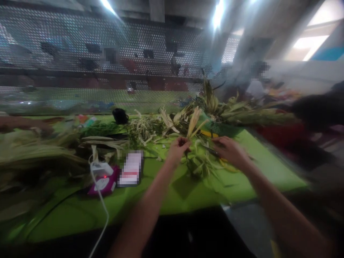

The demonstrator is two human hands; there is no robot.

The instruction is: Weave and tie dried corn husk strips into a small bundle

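husk strips (194, 123) stick up from the left hand (180, 147), pale and yellowish, with thumb and fingers pinching them near the bottom end, right over the green table (268, 157). the right hand (228, 148) is just across from it, palm down with fingers pointing inward, next to a dark tool (211, 150); can't tell if it's actually gripping that or only hovering, too blurry tbh. between and below the hands there's a loose tangle of greenish shreds (205, 166), with a yellow thing (229, 166) beside it on the right. further back a messy heap of dried husks (172, 122) runs along the table, a black round object (120, 116) at its left. over on the left, a phone (131, 168) lies just beside a magenta packet (107, 184) with a white plug (101, 168) on top, red light glowing.
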